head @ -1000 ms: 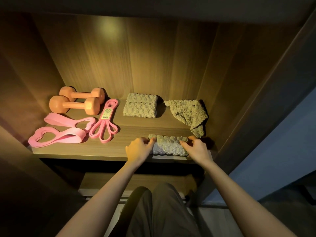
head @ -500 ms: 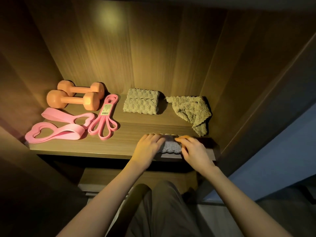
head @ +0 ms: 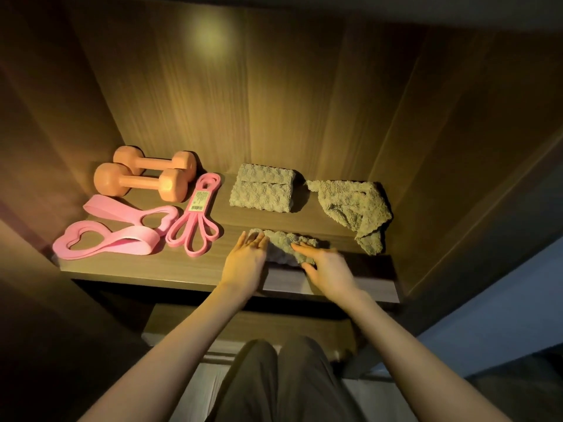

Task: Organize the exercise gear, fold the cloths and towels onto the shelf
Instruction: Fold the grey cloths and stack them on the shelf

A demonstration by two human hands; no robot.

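From my remote seat I see the cloth (head: 285,242) lying at the front edge of the shelf (head: 146,266), a little right of the shelf's middle. It is a small, nubby, grey-green piece, rumpled rather than flat. Its top is bunched into ridges, and a paler grey fold droops toward the shelf's front lip. The left hand (head: 246,255) lies on the cloth's left end, fingers straight and slightly fanned, gripping nothing. The right hand (head: 327,268) lies on the cloth's right part, fingers stretched out flat across the fabric. I cannot tell whether its thumb has caught a fold beneath it. At the back of the shelf, near its middle, sits a folded towel (head: 264,190), a neat block with one crease across it. Toward the shelf's right end a loose towel (head: 353,205) of the same colour lies in a heap, one corner trailing forward. At the shelf's left end two orange dumbbells (head: 143,181) lie side by side at the back. Wide pink bands (head: 118,231) lie in front of them, and a thin pink loop (head: 198,222) with a label lies just beside those.
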